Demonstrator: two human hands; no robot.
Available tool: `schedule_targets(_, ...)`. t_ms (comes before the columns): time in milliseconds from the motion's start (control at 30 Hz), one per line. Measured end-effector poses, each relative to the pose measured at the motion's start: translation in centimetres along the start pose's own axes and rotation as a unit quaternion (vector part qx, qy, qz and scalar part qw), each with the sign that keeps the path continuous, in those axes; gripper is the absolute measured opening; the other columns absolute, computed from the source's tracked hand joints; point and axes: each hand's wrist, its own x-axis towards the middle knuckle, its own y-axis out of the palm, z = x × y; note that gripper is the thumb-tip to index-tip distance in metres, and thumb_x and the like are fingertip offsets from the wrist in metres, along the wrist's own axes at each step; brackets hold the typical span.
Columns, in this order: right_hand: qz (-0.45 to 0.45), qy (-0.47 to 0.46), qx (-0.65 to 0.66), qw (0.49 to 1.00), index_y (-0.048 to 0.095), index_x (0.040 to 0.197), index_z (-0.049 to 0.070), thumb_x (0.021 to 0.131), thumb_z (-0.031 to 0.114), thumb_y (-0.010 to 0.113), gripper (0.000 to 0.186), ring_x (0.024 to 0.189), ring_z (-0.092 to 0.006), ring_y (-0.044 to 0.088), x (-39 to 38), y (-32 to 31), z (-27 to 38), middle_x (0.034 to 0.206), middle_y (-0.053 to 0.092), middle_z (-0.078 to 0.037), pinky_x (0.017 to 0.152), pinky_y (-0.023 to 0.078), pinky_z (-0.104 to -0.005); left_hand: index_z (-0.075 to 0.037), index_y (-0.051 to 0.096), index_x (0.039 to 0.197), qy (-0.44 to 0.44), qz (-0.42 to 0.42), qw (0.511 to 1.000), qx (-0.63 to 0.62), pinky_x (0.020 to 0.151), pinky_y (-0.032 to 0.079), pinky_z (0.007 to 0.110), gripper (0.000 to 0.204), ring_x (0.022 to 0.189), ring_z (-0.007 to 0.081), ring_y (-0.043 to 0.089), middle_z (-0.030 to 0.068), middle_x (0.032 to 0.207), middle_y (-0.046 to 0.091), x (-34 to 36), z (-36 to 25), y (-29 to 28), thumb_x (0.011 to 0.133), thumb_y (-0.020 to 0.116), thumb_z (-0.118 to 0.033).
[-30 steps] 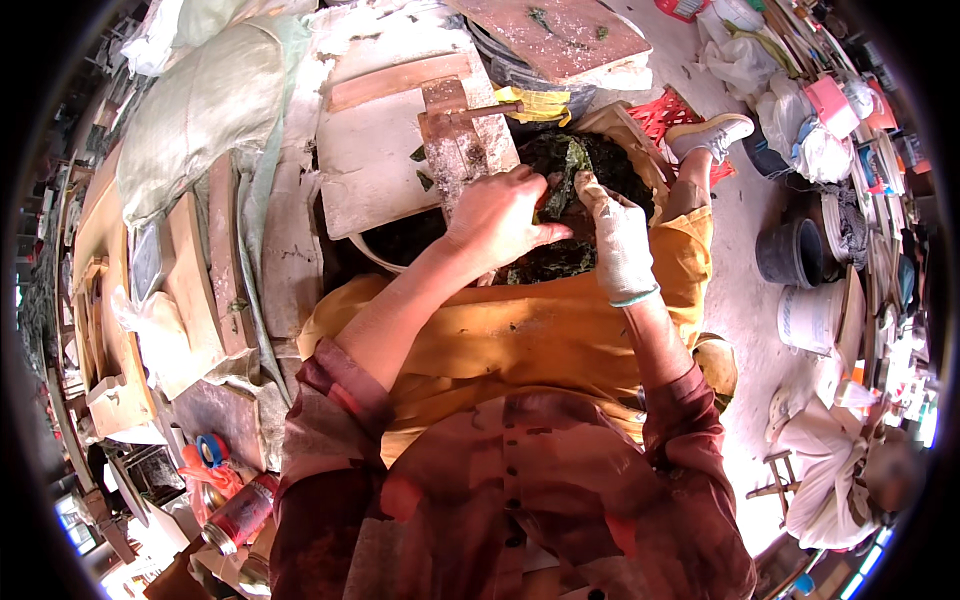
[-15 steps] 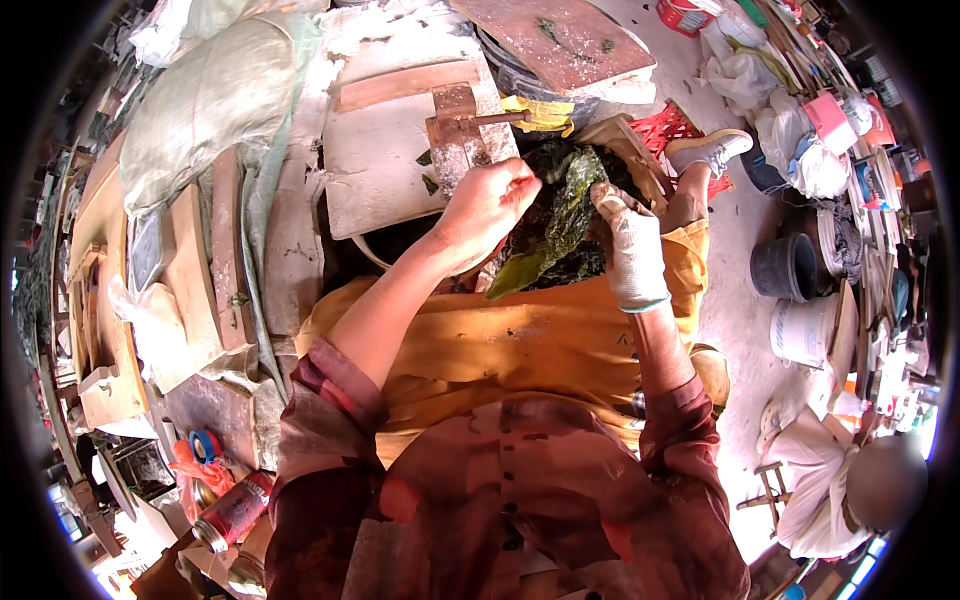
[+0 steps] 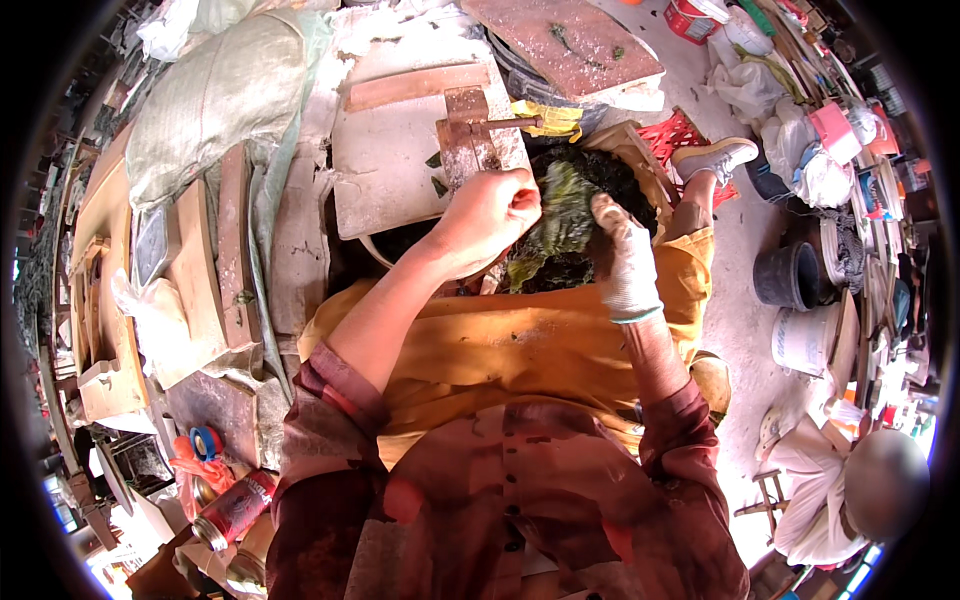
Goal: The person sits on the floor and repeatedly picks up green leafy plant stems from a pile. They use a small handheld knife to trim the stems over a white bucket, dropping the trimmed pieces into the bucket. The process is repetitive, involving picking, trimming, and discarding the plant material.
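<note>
My bare left hand (image 3: pixel 492 212) is closed in a fist above the board's near edge, knuckles beside the leaf; what it holds, if anything, is hidden. A white glove, its fingertips dirty, covers my right hand (image 3: pixel 627 250), whose fingers are curled at the right side of a wet, dark green leafy piece of seaweed (image 3: pixel 565 205). The seaweed hangs, blurred, between my two hands. Below it lies a dark heap of similar leaves in a container (image 3: pixel 640 160) in front of my lap. An orange-yellow apron (image 3: pixel 480 340) covers my legs.
Left of the container sits a pale board (image 3: pixel 385 150) bearing a wooden block with a protruding rod (image 3: pixel 468 130). Behind stands a salt-specked brown board (image 3: pixel 570 45). A filled sack (image 3: pixel 225 105) lies left; a black bucket (image 3: pixel 785 275) and a seated person (image 3: pixel 815 470) are right.
The seaweed between my hands has changed shape, its long pale tip no longer hanging toward the apron. My left hand remains closed; the right hand has barely moved. The view has shifted slightly.
</note>
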Motion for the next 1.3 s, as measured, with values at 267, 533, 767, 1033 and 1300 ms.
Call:
schedule_targets(267, 0.015, 0.05, -0.103, 0.993, 0.066, 0.104, 0.003, 0.087, 0.011, 0.063, 0.019, 0.084, -0.009, 0.062, 0.0, -0.2, -0.2, 0.096, 0.067, -0.002, 0.071, 0.05, -0.0239, -0.005, 0.056, 0.077, 0.07, -0.053, 0.992, 0.089, 0.051, 0.047, 0.031, 0.022, 0.055, 0.0218, 0.059, 0.0088, 0.066, 0.06, -0.7, -1.9, 0.3, 0.081, 0.072, -0.02)
schedule_targets(533, 0.043, -0.027, 0.019, 0.999, 0.064, 0.102, 0.007, 0.086, 0.019, 0.063, 0.02, 0.07, -0.0065, 0.053, 0.8, -1.1, -0.9, 0.084, 0.06, 0.004, 0.064, 0.042, -0.022, -0.003, 0.049, 0.08, 0.015, -0.012, 0.976, -0.217, 0.052, 0.033, 0.019, 0.014, 0.058, 0.001, 0.031, -0.0074, 0.065, 0.035, -0.2, -0.8, 0.0, 0.09, 0.053, 0.005)
schedule_targets(767, 0.067, 0.008, 0.133, 0.989, 0.059, 0.107, 0.009, 0.086, 0.019, 0.061, 0.023, 0.109, -0.0191, 0.055, 2.1, -3.3, -1.6, 0.115, 0.058, -0.002, 0.102, 0.04, -0.0422, -0.007, 0.057, 0.086, -0.086, -0.045, 0.922, -0.374, 0.073, 0.051, 0.03, 0.011, 0.07, 0.0105, 0.056, -0.0012, 0.077, 0.053, 0.7, 1.3, -1.4, 0.092, 0.059, -0.016)
schedule_targets(1033, 0.152, 0.072, 0.136, 0.976, 0.052, 0.124, 0.004, 0.091, 0.025, 0.055, 0.04, 0.112, -0.0225, 0.056, 1.3, -0.3, -0.8, 0.12, 0.059, -0.009, 0.098, 0.044, -0.0392, -0.003, 0.061, 0.09, -0.204, 0.097, 0.928, -0.296, 0.08, 0.037, 0.025, 0.057, 0.083, 0.009, 0.048, -0.0002, 0.087, 0.056, -0.2, 0.7, 0.7, 0.089, 0.054, -0.06)
schedule_targets(1300, 0.098, 0.089, 0.026, 0.991, 0.058, 0.115, 0.007, 0.088, 0.023, 0.066, 0.032, 0.107, -0.015, 0.057, 2.4, -0.4, -2.8, 0.114, 0.061, -0.002, 0.097, 0.045, -0.0322, -0.006, 0.062, 0.087, -0.075, -0.026, 0.955, -0.285, 0.064, 0.04, 0.018, 0.004, 0.07, 0.0021, 0.048, -0.0066, 0.081, 0.057, 0.0, 0.3, 0.3, 0.09, 0.064, -0.008)
